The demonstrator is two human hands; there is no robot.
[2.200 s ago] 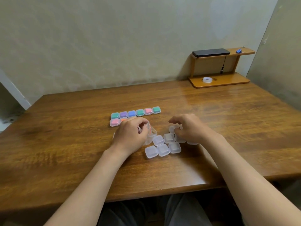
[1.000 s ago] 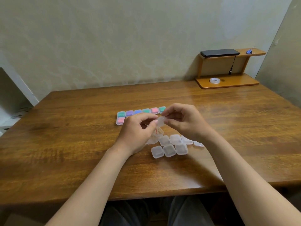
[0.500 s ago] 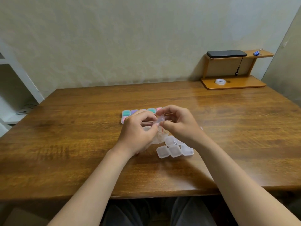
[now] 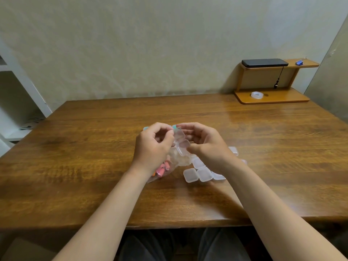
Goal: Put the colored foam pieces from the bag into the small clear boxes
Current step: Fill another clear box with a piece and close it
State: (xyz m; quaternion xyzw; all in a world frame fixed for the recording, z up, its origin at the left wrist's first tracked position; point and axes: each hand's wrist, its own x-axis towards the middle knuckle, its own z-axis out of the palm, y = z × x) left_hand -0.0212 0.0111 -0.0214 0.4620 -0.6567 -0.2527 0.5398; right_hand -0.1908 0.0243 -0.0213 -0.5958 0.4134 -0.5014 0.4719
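Box (image 4: 183, 147) pinched open between left hand (image 4: 152, 146), right hand (image 4: 205, 146).

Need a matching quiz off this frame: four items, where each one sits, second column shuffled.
Items:
1. tape roll
2. black slab
3. open clear box
4. bag of foam pieces

Places:
A. top board of the wooden stand
B. held between the left hand and the right hand
C. lower board of the wooden stand
D. under the left hand, by its wrist

Pairs: 1-C, 2-A, 3-B, 4-D
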